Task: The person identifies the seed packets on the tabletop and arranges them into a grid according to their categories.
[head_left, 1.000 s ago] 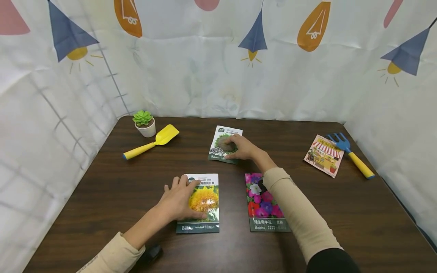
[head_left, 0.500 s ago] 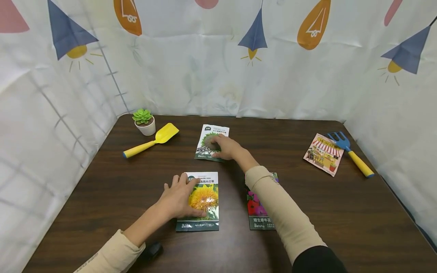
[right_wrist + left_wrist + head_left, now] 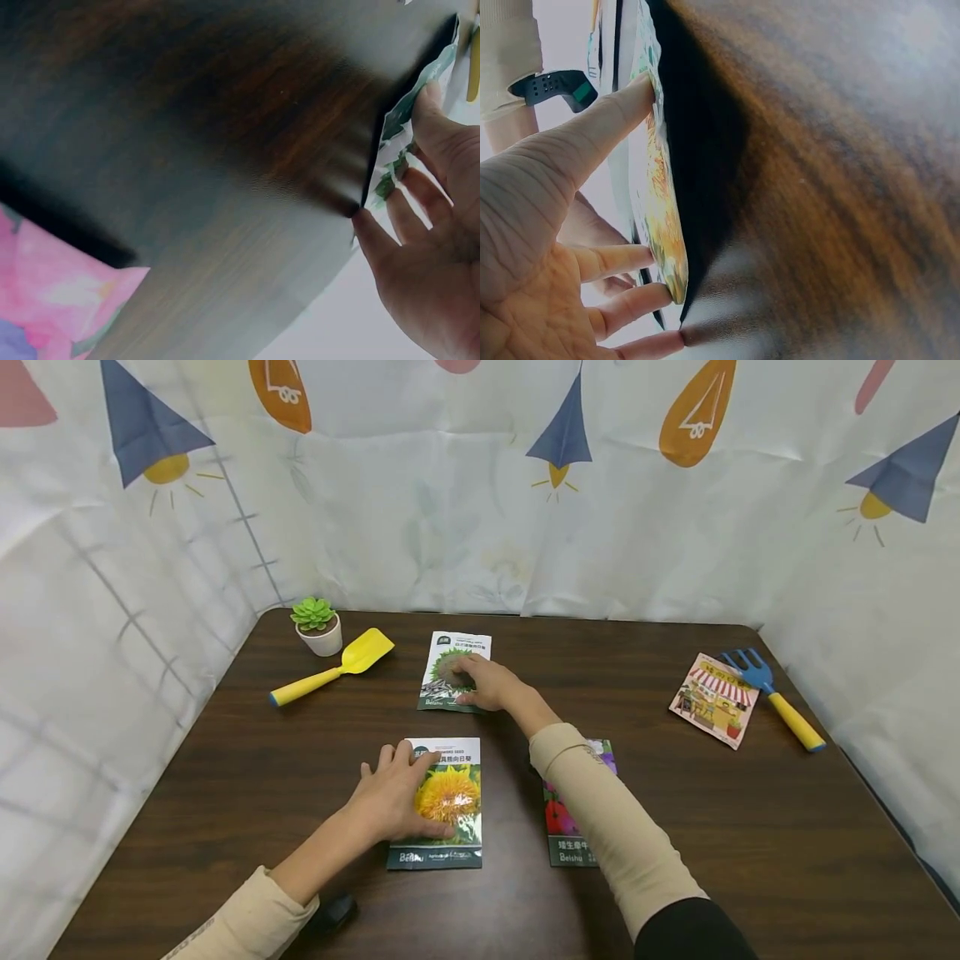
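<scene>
My left hand rests with spread fingers on a seed packet showing a yellow sunflower. In the left wrist view the thumb and fingertips touch this packet's printed face. Farther back, my right hand lies over a second seed packet with a green-rimmed flower, its thumb near the bottom edge. The right wrist view shows the fingers extended across that packet, one tip reaching the table. A third packet with pink and purple flowers lies partly hidden beneath my right forearm.
A yellow toy trowel and a small potted succulent are at the back left. At the right, a blue-and-yellow hand fork lies partly over a pink shop-print packet. A patterned curtain stands behind the table.
My right hand has slid the green-rimmed flower packet leftward along the back of the table, covering more of the pink and purple packet with the forearm. The left hand has stayed put.
</scene>
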`<action>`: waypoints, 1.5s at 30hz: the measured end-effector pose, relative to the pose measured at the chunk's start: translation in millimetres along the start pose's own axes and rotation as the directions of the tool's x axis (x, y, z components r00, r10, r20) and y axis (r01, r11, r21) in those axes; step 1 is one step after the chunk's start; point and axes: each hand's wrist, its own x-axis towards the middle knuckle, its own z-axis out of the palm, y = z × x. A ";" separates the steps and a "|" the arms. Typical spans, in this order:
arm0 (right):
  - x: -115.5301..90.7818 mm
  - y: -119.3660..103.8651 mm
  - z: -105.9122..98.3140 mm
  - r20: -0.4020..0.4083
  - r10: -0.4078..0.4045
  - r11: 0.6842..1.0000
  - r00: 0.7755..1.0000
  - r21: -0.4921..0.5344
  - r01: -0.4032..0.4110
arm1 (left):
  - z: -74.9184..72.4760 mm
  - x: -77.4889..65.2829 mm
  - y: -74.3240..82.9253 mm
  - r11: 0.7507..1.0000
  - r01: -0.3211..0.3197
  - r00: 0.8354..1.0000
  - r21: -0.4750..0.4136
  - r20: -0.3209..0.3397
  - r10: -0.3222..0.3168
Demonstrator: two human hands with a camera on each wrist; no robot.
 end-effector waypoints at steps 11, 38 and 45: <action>3.6 -2.6 1.0 0.028 0.039 0.999 0.999 -0.011 -0.038 | -2.3 2.1 3.6 1.000 -0.006 1.000 0.014 -0.003 0.006; 9.5 -3.9 0.5 0.062 0.013 0.999 0.998 -0.036 -0.011 | -0.6 2.1 5.0 1.000 0.022 0.999 0.005 0.029 -0.022; 10.0 -11.1 -4.3 0.051 0.004 0.998 0.999 -0.061 -0.001 | -2.4 0.7 3.3 1.000 0.021 1.000 0.019 0.017 -0.022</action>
